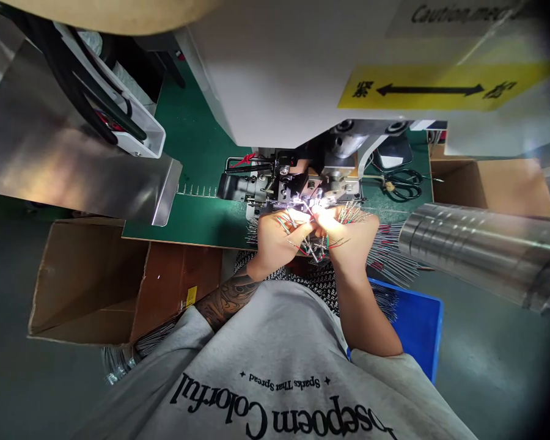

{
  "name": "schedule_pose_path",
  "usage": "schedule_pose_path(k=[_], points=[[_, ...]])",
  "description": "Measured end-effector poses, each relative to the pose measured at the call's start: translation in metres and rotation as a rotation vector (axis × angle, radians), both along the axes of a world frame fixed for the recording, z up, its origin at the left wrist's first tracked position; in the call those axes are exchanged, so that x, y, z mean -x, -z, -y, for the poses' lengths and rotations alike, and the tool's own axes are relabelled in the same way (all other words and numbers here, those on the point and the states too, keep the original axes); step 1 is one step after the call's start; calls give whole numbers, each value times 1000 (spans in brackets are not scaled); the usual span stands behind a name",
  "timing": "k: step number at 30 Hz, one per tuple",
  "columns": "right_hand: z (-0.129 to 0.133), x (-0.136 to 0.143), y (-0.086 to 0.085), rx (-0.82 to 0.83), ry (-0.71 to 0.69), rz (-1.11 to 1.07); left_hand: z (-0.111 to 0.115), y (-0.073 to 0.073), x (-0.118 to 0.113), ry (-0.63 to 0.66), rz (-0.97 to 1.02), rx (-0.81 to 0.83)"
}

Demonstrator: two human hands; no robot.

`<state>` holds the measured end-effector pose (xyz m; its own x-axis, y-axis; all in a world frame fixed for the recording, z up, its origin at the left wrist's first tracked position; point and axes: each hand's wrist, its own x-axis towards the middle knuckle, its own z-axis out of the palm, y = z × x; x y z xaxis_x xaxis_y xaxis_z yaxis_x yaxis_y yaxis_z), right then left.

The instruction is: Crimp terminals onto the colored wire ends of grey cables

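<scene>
My left hand (275, 238) is curled, thumb and fingers pinched on thin wires (354, 212); my right hand (352, 239) grips more, their ends splayed over its back. Both nearly meet just short of the lit machine (297, 171). Tip seating: cannot tell. Judgement: pinch near the tip, present it straight, keep loose strands and fingertips clear.

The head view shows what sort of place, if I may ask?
Probably a factory workstation for wiring, judging by the white machine with its yellow arrow label, the many wires and the open cardboard box.
</scene>
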<state>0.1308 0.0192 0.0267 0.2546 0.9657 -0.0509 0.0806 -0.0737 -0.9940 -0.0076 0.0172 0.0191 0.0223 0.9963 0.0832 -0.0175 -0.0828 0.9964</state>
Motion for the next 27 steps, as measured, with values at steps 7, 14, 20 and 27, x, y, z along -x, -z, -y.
schedule_pose_path(k=[7,14,20,27], points=[[9,2,-2,-20,82,29,-2,3,5,2,-34,51],[20,8,-5,1,159,15,1,1,7,53,-24,105],[15,6,-4,17,128,5,-2,-1,4,35,-34,97],[2,1,-3,-21,19,-1,-2,-3,-4,-19,0,90]])
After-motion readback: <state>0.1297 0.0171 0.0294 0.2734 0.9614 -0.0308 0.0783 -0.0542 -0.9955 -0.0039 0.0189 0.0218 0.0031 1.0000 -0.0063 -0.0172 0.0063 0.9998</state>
